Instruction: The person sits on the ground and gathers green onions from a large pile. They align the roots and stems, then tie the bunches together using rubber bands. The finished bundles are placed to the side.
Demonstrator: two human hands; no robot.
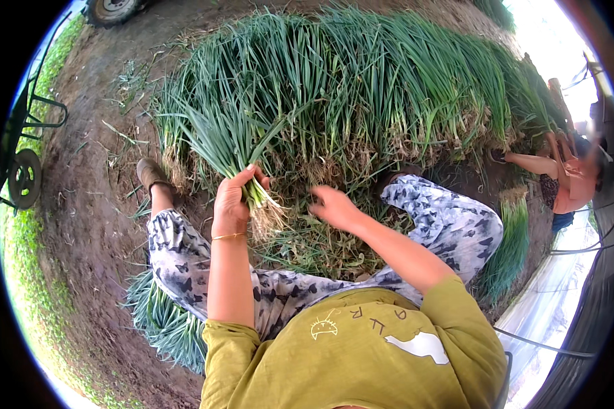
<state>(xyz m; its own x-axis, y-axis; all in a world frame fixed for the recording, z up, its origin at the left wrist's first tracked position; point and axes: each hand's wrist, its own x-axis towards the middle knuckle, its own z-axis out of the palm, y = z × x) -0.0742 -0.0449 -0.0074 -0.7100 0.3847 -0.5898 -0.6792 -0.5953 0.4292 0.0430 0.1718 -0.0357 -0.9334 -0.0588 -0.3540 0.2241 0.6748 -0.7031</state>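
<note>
In the head view, your left hand (235, 198) grips the onion bunch (233, 151) near its white ends (258, 194), leaves (211, 133) slanting up-left, roots (270, 217) down-right. Your right hand (335, 208) hangs just right of the roots, apart; I cannot tell whether its curled fingers (318, 193) hold anything.

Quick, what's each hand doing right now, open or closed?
Left hand: closed around a bunch of green onions.
Right hand: partly curled; whether it holds anything cannot be told.
</note>
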